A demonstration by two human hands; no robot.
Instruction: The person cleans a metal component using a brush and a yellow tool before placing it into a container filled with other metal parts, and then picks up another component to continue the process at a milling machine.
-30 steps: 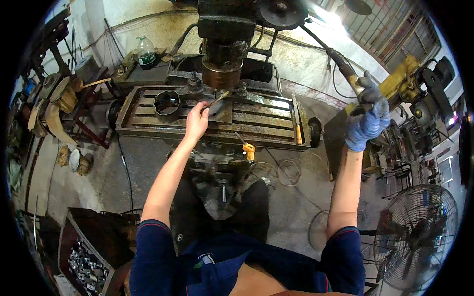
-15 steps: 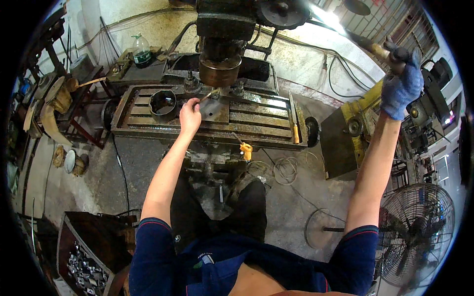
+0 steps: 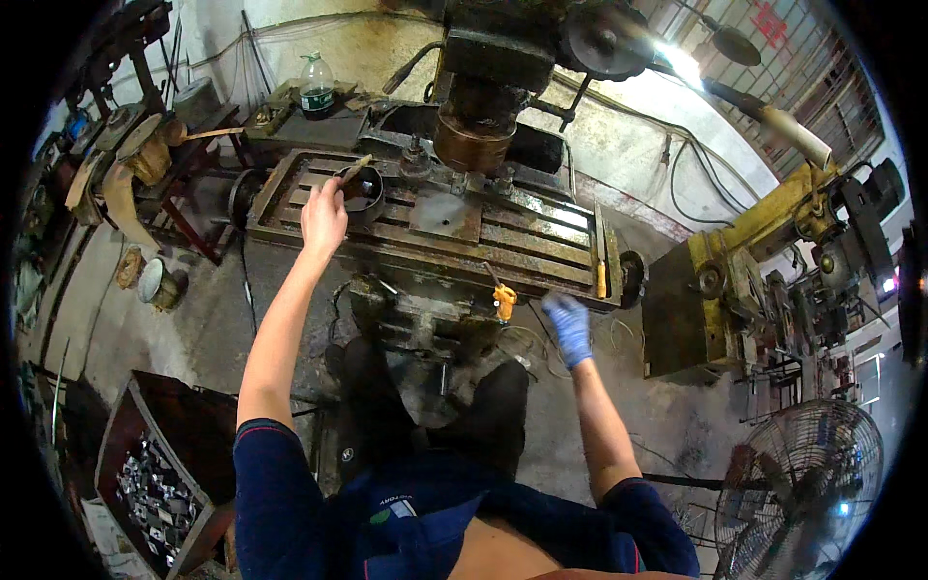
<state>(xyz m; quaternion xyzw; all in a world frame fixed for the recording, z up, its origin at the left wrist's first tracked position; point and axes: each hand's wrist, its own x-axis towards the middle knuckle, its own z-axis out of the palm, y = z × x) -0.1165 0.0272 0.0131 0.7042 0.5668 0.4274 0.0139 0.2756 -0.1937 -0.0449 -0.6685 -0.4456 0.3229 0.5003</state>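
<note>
In my bare left hand is a thin brush with a pale end, held over a dark round pot on the machine table. The fingers are closed around it. My right hand, in a blue glove, is low in front of the table's right part and smeared by motion; I cannot make out its fingers. Nearest to it, a yellow air gun hangs at the table's front edge. A flat metal plate lies mid-table under the milling head.
A yellow-handled tool lies along the table's right end. A large clear bottle stands on the bench behind left. Metal pieces fill a bin at lower left. A fan stands at lower right, below a yellow-green machine.
My left hand has moved left, taking the brush from the plate to the pot. My right hand has dropped from the lamp arm at upper right to the table's front. The view has shifted.
</note>
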